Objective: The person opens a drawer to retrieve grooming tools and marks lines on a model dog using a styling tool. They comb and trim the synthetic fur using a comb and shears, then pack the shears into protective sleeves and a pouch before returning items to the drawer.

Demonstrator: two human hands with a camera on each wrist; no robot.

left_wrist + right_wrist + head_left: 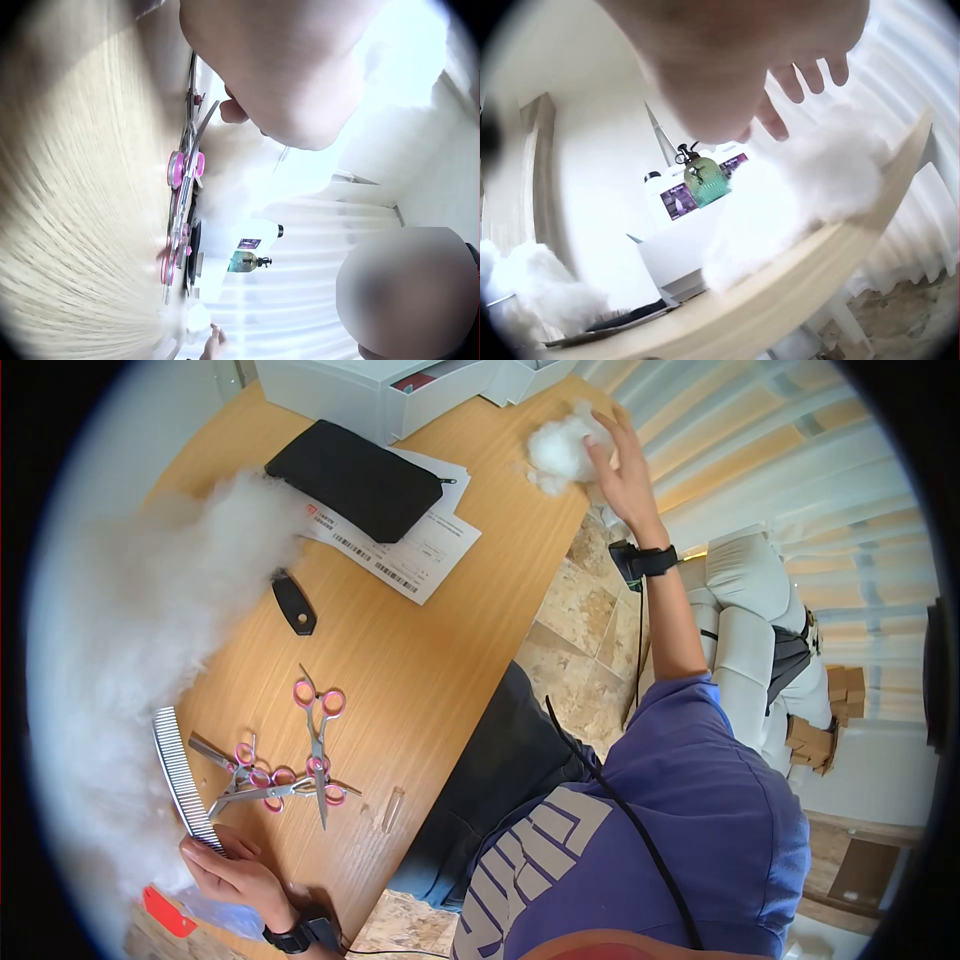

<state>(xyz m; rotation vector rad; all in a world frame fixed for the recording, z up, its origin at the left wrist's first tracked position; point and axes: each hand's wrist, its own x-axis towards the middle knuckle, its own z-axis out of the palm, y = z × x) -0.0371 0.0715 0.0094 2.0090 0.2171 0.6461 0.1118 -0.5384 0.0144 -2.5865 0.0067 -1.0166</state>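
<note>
My left hand [240,878] grips one end of a metal comb [182,780], which points up along a large white fluffy mass [150,610] at the left of the table. Out at the far right corner, my right hand [627,475] is stretched over a small heap of white fluff [562,448], its fingers extended at the heap. The right wrist view shows these fingers [810,79] just above the fluff [840,169]. Several scissors with pink finger rings [318,735] lie crossed on the table near the left hand.
A black zip pouch [355,480] lies on printed papers [425,565]. Nearby are a black flat case [293,605] and a small clear tube [394,810]. White drawers [340,395] stand at the back; a spray bottle [705,180] shows beyond. A red piece [168,912] lies lower left.
</note>
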